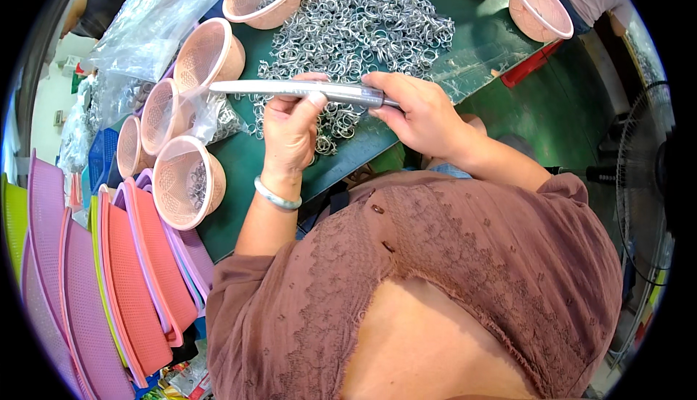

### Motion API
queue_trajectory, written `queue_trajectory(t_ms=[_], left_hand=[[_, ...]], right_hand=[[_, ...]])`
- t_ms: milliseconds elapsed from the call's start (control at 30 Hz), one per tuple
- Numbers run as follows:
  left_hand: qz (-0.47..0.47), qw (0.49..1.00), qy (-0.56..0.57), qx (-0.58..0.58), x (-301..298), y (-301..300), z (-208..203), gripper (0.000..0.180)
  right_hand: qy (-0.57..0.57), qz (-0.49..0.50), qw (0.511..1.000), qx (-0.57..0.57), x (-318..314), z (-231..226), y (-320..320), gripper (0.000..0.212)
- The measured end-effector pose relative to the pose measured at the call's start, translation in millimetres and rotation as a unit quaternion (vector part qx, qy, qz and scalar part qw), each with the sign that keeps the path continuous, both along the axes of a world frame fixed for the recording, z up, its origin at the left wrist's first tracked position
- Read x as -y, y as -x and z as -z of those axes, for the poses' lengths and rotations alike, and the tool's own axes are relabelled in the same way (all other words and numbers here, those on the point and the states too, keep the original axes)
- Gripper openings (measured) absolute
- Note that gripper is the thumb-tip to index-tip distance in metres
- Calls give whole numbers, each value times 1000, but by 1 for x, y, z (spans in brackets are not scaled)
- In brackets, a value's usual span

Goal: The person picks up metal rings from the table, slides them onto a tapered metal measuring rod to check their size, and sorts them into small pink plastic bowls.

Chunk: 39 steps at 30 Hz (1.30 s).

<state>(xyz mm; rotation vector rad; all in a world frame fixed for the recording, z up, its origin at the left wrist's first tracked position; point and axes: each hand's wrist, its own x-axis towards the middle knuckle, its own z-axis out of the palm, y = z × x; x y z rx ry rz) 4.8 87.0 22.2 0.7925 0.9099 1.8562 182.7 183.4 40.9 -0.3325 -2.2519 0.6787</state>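
A long, tapered silver ring mandrel (341,93) lies almost level across both hands, its thin end toward the left. My left hand (287,131) closes around its middle, thumb on the near side and fingertips showing over the far side. Whether a ring sits under those fingers, I cannot make out. At the thick end, my right hand (421,113) grips the mandrel near its dark handle, with thumb and fingers on either side. Just beyond both hands, a wide pile of loose silver rings (363,33) covers the green tabletop (250,204).
Pink mesh baskets (187,182) line the table's left and far edges, some with rings inside. Clear plastic bags (156,26) lie at the far left. Stacked colored baskets (138,276) stand at the near left. A fan (642,160) is at right; other people are partly visible across the table.
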Motion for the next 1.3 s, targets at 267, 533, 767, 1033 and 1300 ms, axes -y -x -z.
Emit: queue_trajectory(t_ms=[267,533,767,1033,1300], left_hand=[[-42,991,-23,128,9,58,-17,16],[-43,988,134,58,6,38,-9,16],[-33,729,212,-650,-18,-14,-16,29],[-19,614,241,-752,-23,-27,-14,33],[2,614,226,-756,-20,-24,-15,22]], right_hand=[[116,3,992,44,-18,-5,-21,35],[291,41,955,26,-32,16,-49,36],[312,64,948,16,-34,24,-60,35],[301,59,952,9,-32,22,-63,34],[309,50,950,7,-34,29,-64,33]])
